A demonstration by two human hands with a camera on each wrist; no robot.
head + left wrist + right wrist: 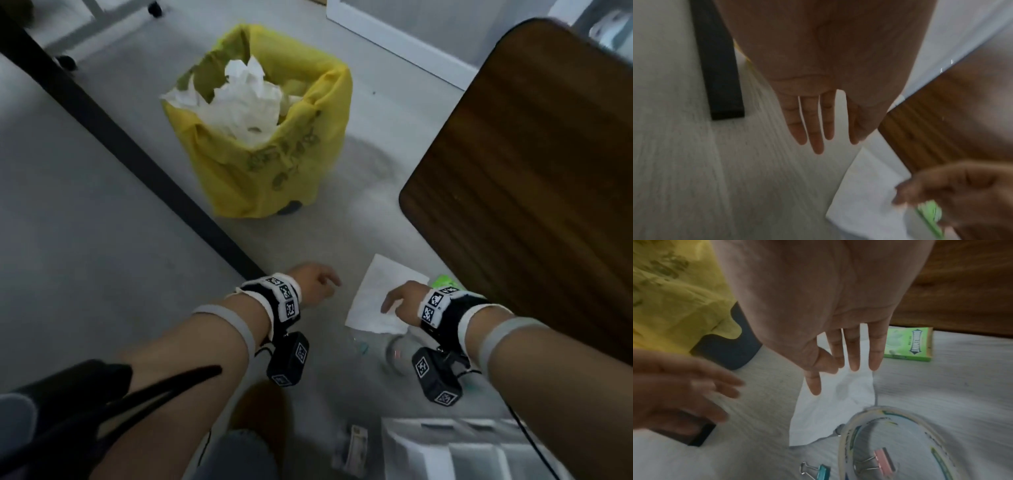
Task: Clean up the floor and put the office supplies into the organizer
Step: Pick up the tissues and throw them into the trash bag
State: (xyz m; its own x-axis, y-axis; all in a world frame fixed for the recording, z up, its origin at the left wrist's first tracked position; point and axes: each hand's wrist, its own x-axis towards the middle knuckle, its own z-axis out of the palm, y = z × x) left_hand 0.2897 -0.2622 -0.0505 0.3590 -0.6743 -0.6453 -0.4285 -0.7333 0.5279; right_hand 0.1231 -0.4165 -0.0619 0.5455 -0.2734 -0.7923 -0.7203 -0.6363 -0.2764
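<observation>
- Left hand (317, 282) out over the grey floor (102, 274), fingers (813, 123) straight and slightly spread, holding nothing.
- Right hand (399, 299) hovering above a white paper sheet (380, 298), fingers (854, 350) extended and loose, empty too; contact with the sheet impossible to tell.
- Sheet lying flat on the floor, between both hands and the wooden table top (531, 171).
- Green gum pack (909, 344) just beyond the sheet, at the table's edge.
- Roll of clear tape (896, 443) down near the sheet's closer corner, pink binder clip (882, 459) inside its ring, teal binder clip (819, 470) just outside.
- White organizer (462, 448) on the floor at lower right, close under the right forearm.
- Yellow-bagged bin (274, 154) further ahead, crumpled white paper (246, 99) piled inside.
- Black table leg (137, 154) running diagonally along the left.
</observation>
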